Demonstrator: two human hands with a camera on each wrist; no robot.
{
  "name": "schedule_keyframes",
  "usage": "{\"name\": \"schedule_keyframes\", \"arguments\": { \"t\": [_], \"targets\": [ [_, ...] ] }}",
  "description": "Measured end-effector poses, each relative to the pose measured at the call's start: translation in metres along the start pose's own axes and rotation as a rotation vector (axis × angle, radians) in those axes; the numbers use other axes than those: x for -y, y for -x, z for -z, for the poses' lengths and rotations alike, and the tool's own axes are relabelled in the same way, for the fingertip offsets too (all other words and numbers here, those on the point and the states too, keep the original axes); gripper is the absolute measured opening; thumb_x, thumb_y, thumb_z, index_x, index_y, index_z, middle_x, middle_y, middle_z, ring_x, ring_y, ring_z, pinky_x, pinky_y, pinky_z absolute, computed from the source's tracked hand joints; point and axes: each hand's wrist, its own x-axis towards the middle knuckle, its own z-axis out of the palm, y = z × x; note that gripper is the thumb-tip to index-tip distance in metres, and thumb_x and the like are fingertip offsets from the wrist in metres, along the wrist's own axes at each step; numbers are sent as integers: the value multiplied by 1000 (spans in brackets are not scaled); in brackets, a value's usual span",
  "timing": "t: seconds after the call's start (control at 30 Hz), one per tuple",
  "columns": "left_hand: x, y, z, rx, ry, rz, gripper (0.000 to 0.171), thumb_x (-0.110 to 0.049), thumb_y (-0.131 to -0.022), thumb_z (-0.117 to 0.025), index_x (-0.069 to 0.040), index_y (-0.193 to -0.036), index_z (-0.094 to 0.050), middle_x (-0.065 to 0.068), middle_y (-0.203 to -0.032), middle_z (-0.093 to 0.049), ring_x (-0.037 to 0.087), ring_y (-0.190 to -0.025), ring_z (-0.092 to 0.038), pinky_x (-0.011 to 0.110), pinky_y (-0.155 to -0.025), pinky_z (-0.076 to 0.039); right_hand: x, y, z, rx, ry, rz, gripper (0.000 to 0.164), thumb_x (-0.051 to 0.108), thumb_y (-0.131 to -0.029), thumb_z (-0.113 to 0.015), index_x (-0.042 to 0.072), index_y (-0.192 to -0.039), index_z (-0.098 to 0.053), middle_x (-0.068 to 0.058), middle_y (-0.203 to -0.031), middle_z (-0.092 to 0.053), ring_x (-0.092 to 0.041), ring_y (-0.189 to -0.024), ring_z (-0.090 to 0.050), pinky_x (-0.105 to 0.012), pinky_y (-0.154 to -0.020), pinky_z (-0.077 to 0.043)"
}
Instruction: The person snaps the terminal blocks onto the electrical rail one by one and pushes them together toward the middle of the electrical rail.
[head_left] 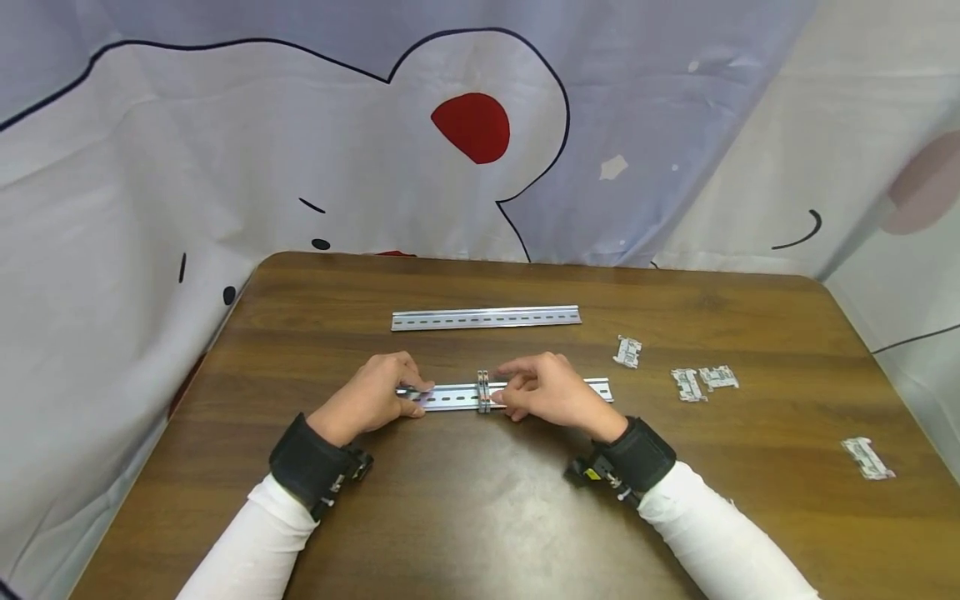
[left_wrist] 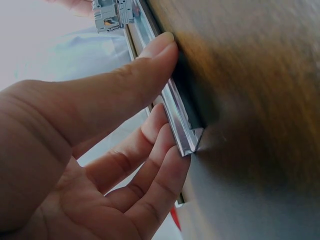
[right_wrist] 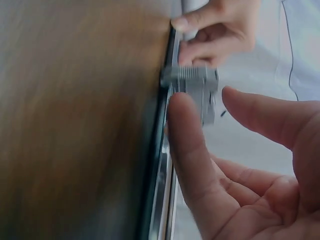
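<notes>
A slotted metal DIN rail lies across the middle of the table. My left hand pinches its left end, with the thumb on the near edge and fingers on the far side. A small stack of grey terminal blocks stands upright across the rail, between the hands. Just right of the stack is my right hand, thumb and index finger spread apart. Its thumb reaches the blocks' side, seemingly touching; the index finger is held away from them.
A second slotted DIN rail lies farther back. Several loose terminal blocks are scattered to the right, among them one near the rail, a pair with one block at its right, and one near the right edge. A printed curtain hangs behind the table.
</notes>
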Motion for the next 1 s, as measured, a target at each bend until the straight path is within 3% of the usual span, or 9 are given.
{"name": "schedule_keyframes", "arguments": {
  "t": [0.3, 0.53, 0.77, 1.0],
  "targets": [
    [0, 0, 0, 12, 8, 1, 39, -15, -74, -86, -10, -111, -76, 6, -98, -69, 23, -89, -64, 35, -74, -51, -16, 11, 33, -135, 280, -5, 31, 18, -90, -69, -1, -115, -69, -13, -77, -77, -11, -46, -61, -28, -47, -52],
    [0, 0, 0, 2, 18, -12, 36, -13, -73, -86, -9, -108, -78, 7, -94, -69, 25, -85, -64, 32, -70, -48, -30, 25, 53, -169, 468, 1, 29, 20, -91, -69, -2, -109, -73, -7, -61, -72, -6, -44, -53, -24, -49, -44],
    [0, 1, -2, 0, 16, -11, 36, -14, -73, -86, -9, -108, -78, 6, -94, -68, 24, -86, -64, 33, -71, -49, -42, 50, 65, -228, 565, -12, 24, 19, -88, -71, 1, -105, -76, 1, -51, -59, -6, -45, -46, -23, -51, -39],
    [0, 0, -1, 5, 8, -13, 35, -15, -74, -85, -9, -108, -78, 5, -95, -68, 25, -87, -64, 35, -73, -50, -54, 68, 81, -250, 575, -77, 30, 22, -90, -69, 1, -111, -73, 0, -53, -66, -6, -45, -51, -25, -53, -42]
  ]
}}
